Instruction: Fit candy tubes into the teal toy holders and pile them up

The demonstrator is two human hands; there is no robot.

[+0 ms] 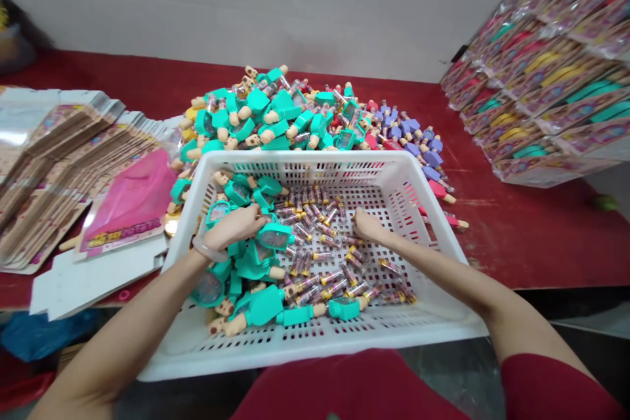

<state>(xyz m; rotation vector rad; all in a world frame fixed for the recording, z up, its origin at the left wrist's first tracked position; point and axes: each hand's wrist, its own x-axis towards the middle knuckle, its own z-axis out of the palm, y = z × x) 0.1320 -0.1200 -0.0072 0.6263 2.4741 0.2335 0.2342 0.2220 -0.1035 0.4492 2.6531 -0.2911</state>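
A white perforated plastic basket sits in front of me on the table. My left hand is inside it, its fingers curled down at a pile of teal toys with tan stick-like ends. A pale bangle circles that wrist. My right hand reaches down at the back edge of a scatter of small clear tubes with gold caps. Its fingertips touch the tubes, and anything between them is hidden. The tubes lie on the basket's right side, the teal toys on its left.
Behind the basket a large heap of teal, red and purple toys lies on the red table. Flat printed card blanks and a pink printed card lie left. Stacked packaged boxes rise at right.
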